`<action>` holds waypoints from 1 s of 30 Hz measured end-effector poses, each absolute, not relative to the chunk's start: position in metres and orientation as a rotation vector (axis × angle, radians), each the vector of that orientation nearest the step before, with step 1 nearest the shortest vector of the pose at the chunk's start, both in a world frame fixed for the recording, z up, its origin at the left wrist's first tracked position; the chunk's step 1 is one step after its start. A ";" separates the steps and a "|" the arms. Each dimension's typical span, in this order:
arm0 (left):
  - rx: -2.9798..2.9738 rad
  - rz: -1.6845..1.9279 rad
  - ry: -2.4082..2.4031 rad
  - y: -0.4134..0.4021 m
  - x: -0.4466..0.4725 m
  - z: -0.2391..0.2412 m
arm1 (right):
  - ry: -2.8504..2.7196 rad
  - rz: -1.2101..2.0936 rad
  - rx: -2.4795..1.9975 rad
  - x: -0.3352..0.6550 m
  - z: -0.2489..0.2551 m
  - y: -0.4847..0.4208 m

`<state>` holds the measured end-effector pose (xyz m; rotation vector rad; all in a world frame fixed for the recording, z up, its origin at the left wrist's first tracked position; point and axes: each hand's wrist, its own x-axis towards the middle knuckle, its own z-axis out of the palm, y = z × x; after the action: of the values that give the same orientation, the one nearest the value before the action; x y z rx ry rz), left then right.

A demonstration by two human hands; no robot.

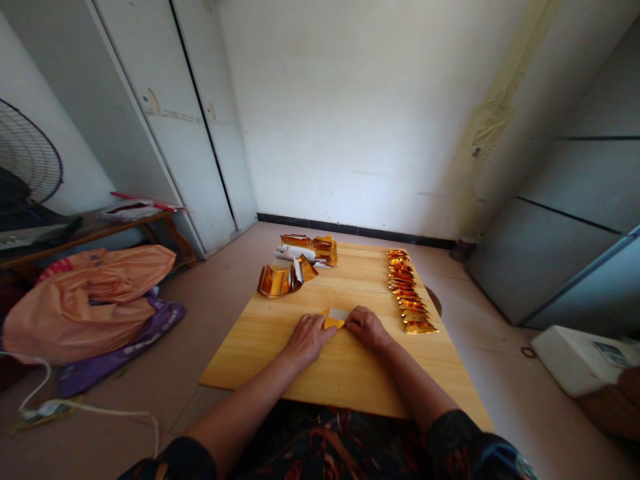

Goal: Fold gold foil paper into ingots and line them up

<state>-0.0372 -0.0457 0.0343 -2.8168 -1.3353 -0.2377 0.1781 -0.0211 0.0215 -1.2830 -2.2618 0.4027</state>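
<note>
A small gold foil paper (pixel 334 317) with a white underside lies on the wooden table (pixel 280 347), partly folded. My left hand (pixel 309 337) presses its left edge with curled fingers. From the other side my right hand (pixel 367 327) pinches the sheet's right edge. Both hands rest on the tabletop close together.
A row of several folded gold pieces (pixel 409 293) runs along the table's right side. Curled gold sheets (pixel 277 280) and a stack of gold paper (pixel 313 248) sit at the far end. An orange bag (pixel 90 293) lies on the floor left, a white box (pixel 580 357) right.
</note>
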 end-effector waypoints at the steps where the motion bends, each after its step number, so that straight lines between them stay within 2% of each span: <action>1: -2.834 -0.240 -1.320 -0.046 -0.038 0.036 | -2.274 0.406 -1.322 0.176 0.024 -0.020; 14: -2.824 -0.234 -1.277 -0.044 -0.041 0.036 | -2.484 0.275 -1.751 0.157 0.048 -0.018; 30: -2.703 -0.143 -1.472 -0.055 -0.024 0.033 | -2.446 0.331 -1.771 0.158 0.051 -0.016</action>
<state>-0.0238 -0.0552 0.0333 -2.7028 -1.4717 -0.1432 0.1583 -0.0160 0.0512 -1.7714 -2.4459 0.3315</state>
